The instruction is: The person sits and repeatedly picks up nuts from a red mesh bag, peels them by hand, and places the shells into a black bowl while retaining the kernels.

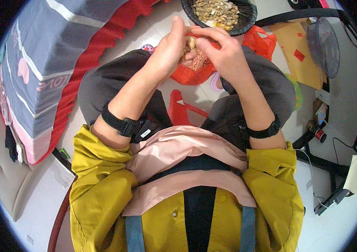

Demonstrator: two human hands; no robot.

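My left hand (pixel 170 48) is cupped, thumb raised, over a red plastic bag (pixel 188 78). Some unshelled peanuts (pixel 184 56) sit partly hidden in its curled fingers. Facing it from the right, my right hand (pixel 227 52) has its thumb tip against one upright peanut pod (pixel 192 42), and its fingers reach across to the left hand. Below both hands, pinkish shelled peanut kernels (pixel 200 61) lie in the bag's open mouth.
Past the hands stands a black-lined bin (pixel 251 15) holding peanut shells (pixel 218 12). A red plastic piece (pixel 176 107) shows between my knees. At left is a bed (pixel 49 41) with a red ruffle (pixel 81 69); at right, a yellow envelope (pixel 296 53) and cables (pixel 306 154).
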